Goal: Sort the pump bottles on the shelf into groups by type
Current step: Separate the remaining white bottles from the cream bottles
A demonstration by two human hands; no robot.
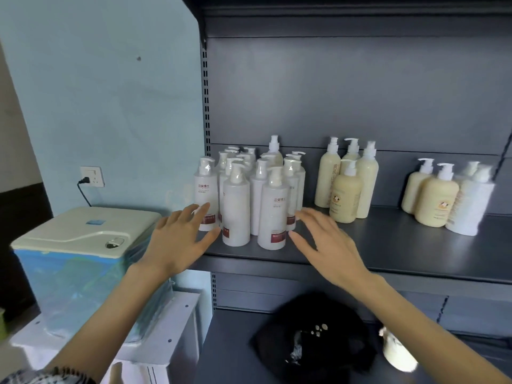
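You have just 1 view: a wide-angle camera on your head, facing forward and slightly down at the grey shelf (388, 245) from close in front. Your left hand (177, 239) and right hand (327, 245) enter from the bottom edge, with the white pump bottles (235, 206) near centre and the blue wall (110, 92) at left.

The white pump bottle (205, 195) at the front left carries the dark characters 沿美博士 above a red band whose print is too blurred to read. A second white pump bottle (273, 214) shows the same 沿美博士. The tall cream bottle (328, 178) reads 黄氏 vertically; further characters below are hidden. The small print on the short cream bottle (345, 199) is illegible.
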